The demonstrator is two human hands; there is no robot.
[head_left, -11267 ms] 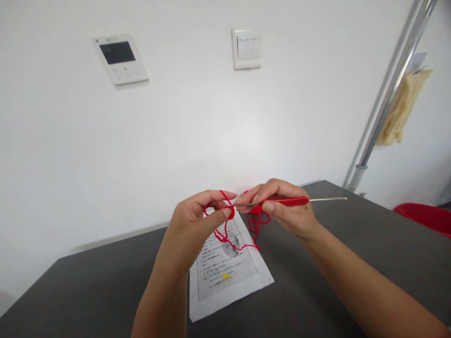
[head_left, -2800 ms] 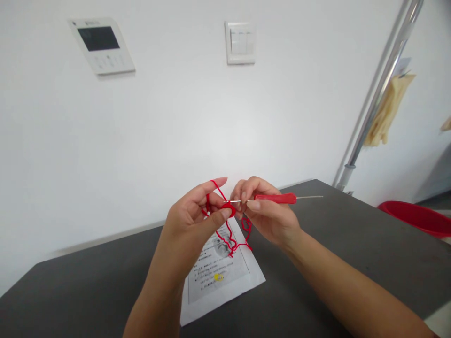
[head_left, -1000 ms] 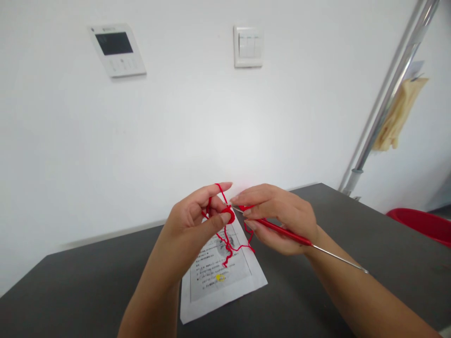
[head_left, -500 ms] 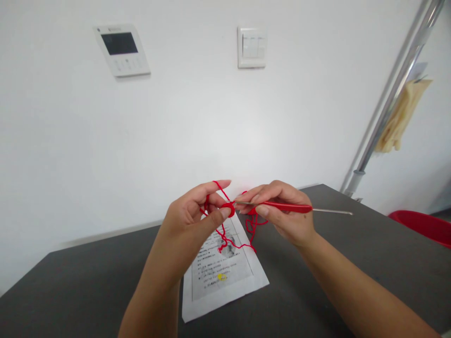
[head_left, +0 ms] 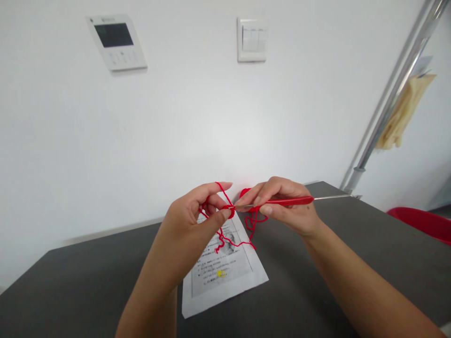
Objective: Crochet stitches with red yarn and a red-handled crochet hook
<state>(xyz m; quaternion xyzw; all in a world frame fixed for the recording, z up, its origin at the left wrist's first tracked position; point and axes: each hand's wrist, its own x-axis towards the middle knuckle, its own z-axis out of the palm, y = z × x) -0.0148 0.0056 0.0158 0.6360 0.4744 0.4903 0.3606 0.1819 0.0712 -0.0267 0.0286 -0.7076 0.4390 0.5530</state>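
Observation:
Between the thumb and fingers of my left hand (head_left: 199, 213) is a small red crochet piece (head_left: 231, 212). Red yarn (head_left: 223, 191) loops over the raised index finger and runs down to that piece. My right hand (head_left: 283, 205) is closed around the red handle of a crochet hook (head_left: 292, 201). Its thin metal tip touches the crochet piece, and a second metal end sticks out to the right. Behind the right fingers sits a red yarn ball (head_left: 244, 192), partly hidden. Loose strands hang below the hands over a printed sheet (head_left: 243, 280).
The dark table (head_left: 91, 281) meets a white wall carrying a panel with a screen (head_left: 118, 42) and a light switch (head_left: 252, 40). On the right are a metal pole (head_left: 391, 105), hanging cream gloves (head_left: 405, 112) and a red seat (head_left: 419, 223).
The hook's tip has moved left and down into the crochet piece, and its rear end has tilted up. The view has shifted slightly. My left hand keeps its hold.

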